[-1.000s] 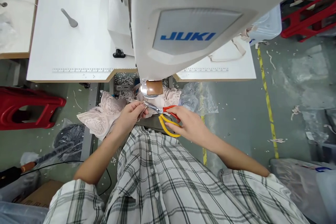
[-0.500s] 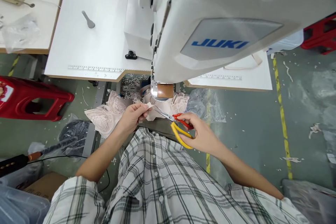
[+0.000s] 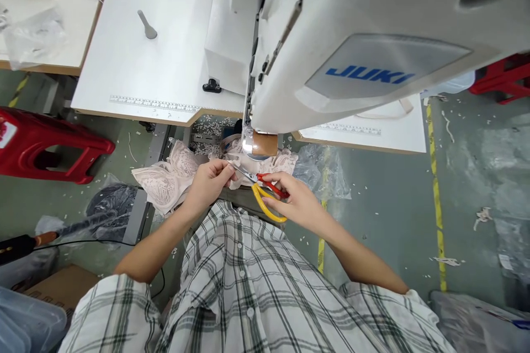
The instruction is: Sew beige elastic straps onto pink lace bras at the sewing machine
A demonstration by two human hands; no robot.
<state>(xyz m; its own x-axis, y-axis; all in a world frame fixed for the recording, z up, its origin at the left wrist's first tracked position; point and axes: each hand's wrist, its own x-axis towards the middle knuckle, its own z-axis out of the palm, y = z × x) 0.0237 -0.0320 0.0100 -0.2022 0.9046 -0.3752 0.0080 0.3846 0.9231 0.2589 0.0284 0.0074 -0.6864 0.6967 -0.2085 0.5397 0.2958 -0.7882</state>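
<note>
Below the JUKI sewing machine (image 3: 364,60), at the middle of the frame, I have my left hand (image 3: 207,182) pinching the edge of the pale pink lace garment (image 3: 165,179), which drapes off toward the left over the machine's lower bed. My right hand (image 3: 296,201) grips the scissors (image 3: 265,193), fingers through the red and yellow loops, blade tips touching the lace just beside my left fingertips. To cut well, I judge I should keep the lace taut, keep the tips clear of my fingers, and snip close without nicking the fabric
</note>
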